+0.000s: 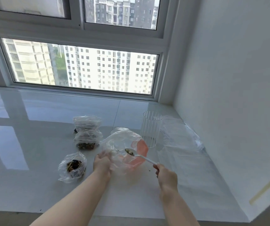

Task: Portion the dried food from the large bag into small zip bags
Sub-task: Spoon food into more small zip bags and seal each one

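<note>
The large clear bag [123, 144], with an orange patch on its far side, stands open in the middle of the white counter. My left hand [102, 163] grips its near left edge. My right hand [166, 174] pinches the handle of a white spoon [140, 156]; its bowl holds a little dried food and sits inside the bag's mouth. A small open bag [72, 167] with dried food stands left of my left hand. Two more small filled bags [87, 141] [87, 123] lie behind it.
A ribbed clear glass [150, 129] stands right of the large bag. Several flat clear zip bags [178, 137] lie by the right wall. A few crumbs [149, 170] dot the white counter [33, 144]. A window runs along the back.
</note>
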